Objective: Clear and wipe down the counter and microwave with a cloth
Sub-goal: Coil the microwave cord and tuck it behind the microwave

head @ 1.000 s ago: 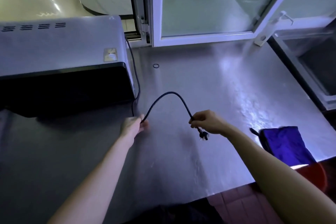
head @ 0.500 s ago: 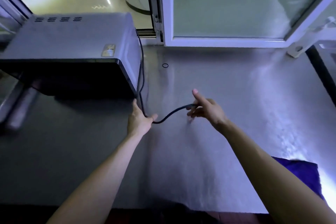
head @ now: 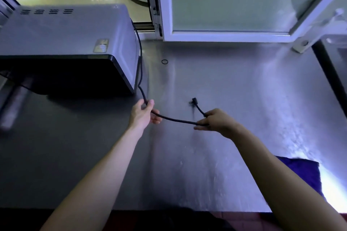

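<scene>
A grey microwave (head: 62, 39) with a dark front stands at the back left of the steel counter (head: 234, 99). Its black power cord (head: 176, 119) runs down the microwave's right side and sags between my hands. My left hand (head: 143, 113) pinches the cord just right of the microwave's front corner. My right hand (head: 216, 121) grips the cord near its end, and the plug (head: 194, 100) sticks up and to the left of that hand. A purple cloth (head: 308, 172) lies at the counter's front right, partly hidden by my right forearm.
A small black ring (head: 164, 61) lies on the counter near the back. A white-framed window (head: 225, 5) runs along the back edge. A dark-edged sink rim (head: 330, 73) borders the counter at the right. The counter's front edge is close to my body.
The arch of cord has dropped into a low sag between my hands. My right hand moved right and now grips the cord with the plug pointing up. The view shifted left towards the microwave.
</scene>
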The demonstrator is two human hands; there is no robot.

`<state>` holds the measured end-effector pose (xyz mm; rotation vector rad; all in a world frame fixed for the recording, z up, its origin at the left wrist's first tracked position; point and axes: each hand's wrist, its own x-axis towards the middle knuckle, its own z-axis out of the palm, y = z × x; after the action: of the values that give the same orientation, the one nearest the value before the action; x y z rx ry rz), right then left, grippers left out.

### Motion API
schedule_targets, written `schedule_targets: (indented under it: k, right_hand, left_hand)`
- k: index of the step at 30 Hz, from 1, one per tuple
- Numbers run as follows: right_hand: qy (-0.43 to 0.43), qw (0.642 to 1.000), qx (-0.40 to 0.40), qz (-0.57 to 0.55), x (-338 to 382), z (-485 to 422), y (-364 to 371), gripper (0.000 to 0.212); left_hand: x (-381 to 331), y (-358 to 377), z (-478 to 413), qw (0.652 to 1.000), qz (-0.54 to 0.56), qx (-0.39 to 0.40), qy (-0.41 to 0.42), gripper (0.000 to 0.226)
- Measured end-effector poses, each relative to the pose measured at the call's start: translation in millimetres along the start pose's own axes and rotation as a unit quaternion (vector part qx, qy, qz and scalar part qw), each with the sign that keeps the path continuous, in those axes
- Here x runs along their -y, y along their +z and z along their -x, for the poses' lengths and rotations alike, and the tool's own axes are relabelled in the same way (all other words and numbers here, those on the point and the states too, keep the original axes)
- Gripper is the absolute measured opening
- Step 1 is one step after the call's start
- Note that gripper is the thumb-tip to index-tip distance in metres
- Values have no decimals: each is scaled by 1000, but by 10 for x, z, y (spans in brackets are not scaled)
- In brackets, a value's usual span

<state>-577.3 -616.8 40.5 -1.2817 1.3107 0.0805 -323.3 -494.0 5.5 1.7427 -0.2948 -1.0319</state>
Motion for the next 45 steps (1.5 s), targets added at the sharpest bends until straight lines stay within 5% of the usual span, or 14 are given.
schedule_targets:
  k: [4, 9, 15, 19, 22, 25, 30, 32, 36, 40, 45]
  right_hand:
    - [-57, 997, 55, 0, -36, 250, 8, 36]
    - [-125, 989, 73, 3, -55, 488, 159, 40]
    - [-159, 984, 51, 70, -46, 535, 177, 46]
    - [-137, 987, 85, 25, -53, 583, 209, 38]
    - [-107, 981, 96, -127, -106, 608, 176, 66]
    - [-149, 978, 74, -123, -111, 599, 143, 89]
    - [-208, 948, -64, -232, 212, 358, 243, 59]
    - [-187, 945, -121, -241, 402, 225, 228, 62]
    - [-108, 978, -155, -84, 733, -38, 261, 72]
    - [-86, 983, -159, 36, 945, -277, 473, 51]
    - [-107, 990, -81, -42, 1217, -470, 658, 43]
  left_hand:
    - [53, 137, -102, 999, 1, 25, -31, 21]
    - [46, 142, -167, 994, 15, 65, -90, 25]
    - [-65, 124, -285, 948, 194, 140, -211, 46]
    - [-177, 272, -357, 948, 197, 139, -206, 11]
    - [-224, 329, -421, 958, 186, 112, -186, 17]
    - [-229, 346, -421, 973, 160, 83, -147, 19]
    - [-184, 313, -303, 992, -55, 91, -69, 9]
    - [-178, 218, -272, 981, -152, 114, -26, 15]
    - [-237, 17, -165, 974, -90, 204, -28, 27]
    - [-248, -198, -141, 964, -45, 258, -49, 47]
    - [-75, -322, -165, 969, -59, 235, -54, 72]
